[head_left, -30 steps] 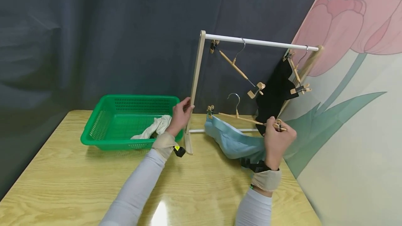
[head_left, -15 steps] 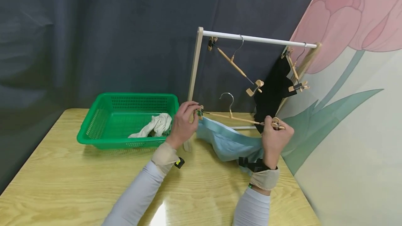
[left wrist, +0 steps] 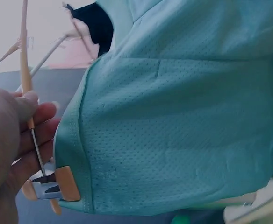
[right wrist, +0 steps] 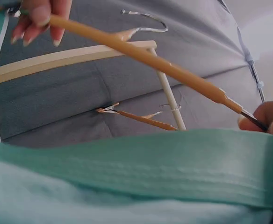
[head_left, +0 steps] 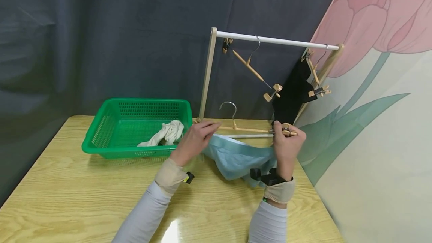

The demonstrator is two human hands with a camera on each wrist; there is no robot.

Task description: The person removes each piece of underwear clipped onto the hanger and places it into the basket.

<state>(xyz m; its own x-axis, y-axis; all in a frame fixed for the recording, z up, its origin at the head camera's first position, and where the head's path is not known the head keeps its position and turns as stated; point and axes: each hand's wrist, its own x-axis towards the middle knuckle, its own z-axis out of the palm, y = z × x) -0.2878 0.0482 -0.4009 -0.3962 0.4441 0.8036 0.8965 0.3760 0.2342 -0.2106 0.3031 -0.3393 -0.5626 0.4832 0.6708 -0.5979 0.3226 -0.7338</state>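
My left hand point(head_left: 194, 140) pinches the wooden bar of a clip hanger point(head_left: 249, 129) near its left end. At the other end, my right hand point(head_left: 288, 147) grips the hanger beside its right clip point(head_left: 288, 130). Below the bar hangs a light blue garment point(head_left: 233, 162) with a waistband, like underpants, its waist stretched between both ends. The left wrist view shows the left clip point(left wrist: 67, 184) biting the corner of the waistband point(left wrist: 75, 135), just past my fingers. The metal hook point(head_left: 229, 105) points up, off any rail. In the right wrist view the waistband sags under the bar point(right wrist: 160, 63).
Behind the hands stands a rack with a white top rail point(head_left: 280, 41) and wooden posts point(head_left: 207, 74). A bare clip hanger point(head_left: 248, 65) and one carrying a black garment point(head_left: 291, 93) hang there. Left is a green basket point(head_left: 111, 153) with white cloth point(head_left: 168, 132). A painted wall point(head_left: 371, 141) borders the right.
My left hand has moved from the rack's left post to the hanger's left end. Both hands have brought the hanger and the blue garment somewhat left.
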